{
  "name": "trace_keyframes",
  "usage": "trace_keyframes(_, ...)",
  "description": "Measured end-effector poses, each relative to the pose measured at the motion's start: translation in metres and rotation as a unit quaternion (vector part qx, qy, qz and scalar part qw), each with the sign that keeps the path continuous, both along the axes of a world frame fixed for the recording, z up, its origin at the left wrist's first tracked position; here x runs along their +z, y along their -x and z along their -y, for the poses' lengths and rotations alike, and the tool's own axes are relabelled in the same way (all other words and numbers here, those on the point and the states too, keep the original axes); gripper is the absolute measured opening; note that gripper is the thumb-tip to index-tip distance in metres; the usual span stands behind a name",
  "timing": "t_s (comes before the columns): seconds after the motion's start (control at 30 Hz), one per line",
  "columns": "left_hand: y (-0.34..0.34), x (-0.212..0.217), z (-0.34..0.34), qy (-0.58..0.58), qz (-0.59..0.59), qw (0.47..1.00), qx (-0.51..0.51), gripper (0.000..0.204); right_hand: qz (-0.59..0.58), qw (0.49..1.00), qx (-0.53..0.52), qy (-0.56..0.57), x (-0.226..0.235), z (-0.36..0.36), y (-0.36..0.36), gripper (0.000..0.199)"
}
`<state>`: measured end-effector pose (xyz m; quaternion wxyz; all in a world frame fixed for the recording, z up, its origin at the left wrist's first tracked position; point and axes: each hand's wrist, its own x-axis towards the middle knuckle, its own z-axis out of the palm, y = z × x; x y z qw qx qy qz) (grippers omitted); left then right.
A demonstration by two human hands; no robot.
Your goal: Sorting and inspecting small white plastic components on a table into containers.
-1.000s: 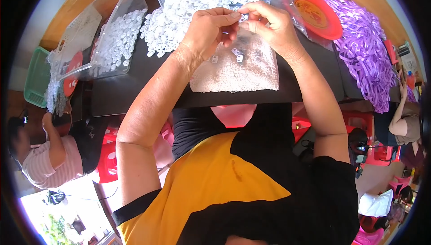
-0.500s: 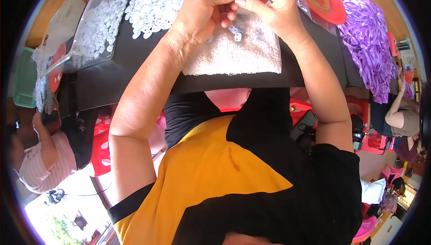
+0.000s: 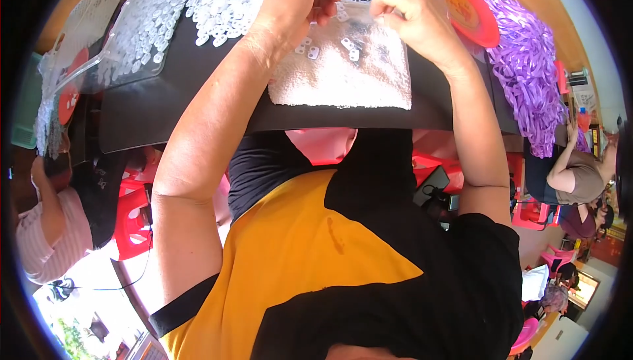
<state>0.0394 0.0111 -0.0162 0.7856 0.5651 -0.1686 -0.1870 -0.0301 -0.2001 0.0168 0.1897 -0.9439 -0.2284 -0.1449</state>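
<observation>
My left hand (image 3: 297, 7) is held over the far left part of a pale cloth (image 3: 343, 86), thumb and forefinger pressed together. Whatever they pinch is too small to make out. To its right, my right hand (image 3: 419, 24) hangs above the cloth's far right corner with curled, closed fingers; their contents are hidden. Between and below the hands, a few small white plastic pieces with holes (image 3: 354, 55) lie on the cloth. A large heap of similar white pieces (image 3: 227, 10) spreads out beyond and left of my left hand.
A clear plastic bin (image 3: 142, 47) of white pieces stands left on the dark table (image 3: 198, 106). At the right are a red round plate (image 3: 465, 4) and a pile of purple ribbons (image 3: 531, 70). Other people sit left (image 3: 56, 235) and right (image 3: 577, 172).
My hands were together, fingertips meeting at a small white piece. They have come apart, the right one moving right and slightly nearer. The view has shifted a little.
</observation>
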Motion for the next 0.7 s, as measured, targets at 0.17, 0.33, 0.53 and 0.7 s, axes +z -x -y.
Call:
trace_keyframes(0.17,0.008,0.011,0.003,0.007,-0.055,0.998,0.039,0.011,0.05,0.994,0.084,0.04,-0.013,-0.009,-0.002,0.01)
trace_keyframes(0.33,0.009,0.015,0.002,0.033,-0.096,0.993,0.053,0.008,0.136,0.988,0.04,0.058,-0.021,-0.014,-0.007,0.01)
trace_keyframes(0.53,0.005,0.013,0.002,0.04,-0.112,0.992,0.045,0.006,0.077,0.996,0.047,0.017,-0.018,-0.014,-0.004,0.009)
trace_keyframes(0.7,0.003,0.014,-0.001,0.064,-0.127,0.989,0.027,0.004,0.106,0.993,0.054,0.024,-0.019,-0.016,-0.005,0.008)
